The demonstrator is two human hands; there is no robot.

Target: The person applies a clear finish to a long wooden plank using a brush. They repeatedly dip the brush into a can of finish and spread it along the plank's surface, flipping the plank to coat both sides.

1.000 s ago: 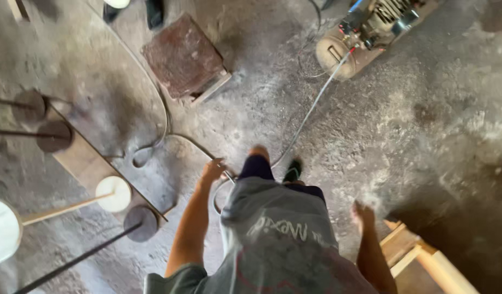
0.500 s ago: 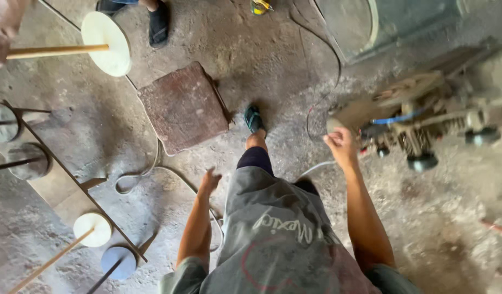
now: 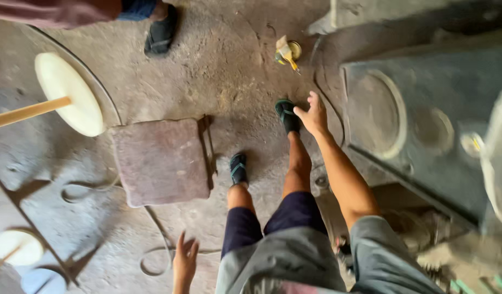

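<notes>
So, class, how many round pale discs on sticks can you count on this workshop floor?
3. One large disc lies at the upper left on a wooden stick; a smaller disc sits at the lower left; a third disc, bluish, is cut off by the bottom edge. More may lie out of frame.

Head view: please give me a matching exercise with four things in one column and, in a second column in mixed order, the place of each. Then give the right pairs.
Things:
1. right hand
2. left hand
3. square reddish block
4. pale round disc on a wooden stick

Places:
A. low in the picture, open, above a looped cable
B. on the floor, left of the person's feet
C. upper left, beside a curved cable
D. stretched forward, beside the dark machine housing

Pairs: 1-D, 2-A, 3-B, 4-C
</notes>
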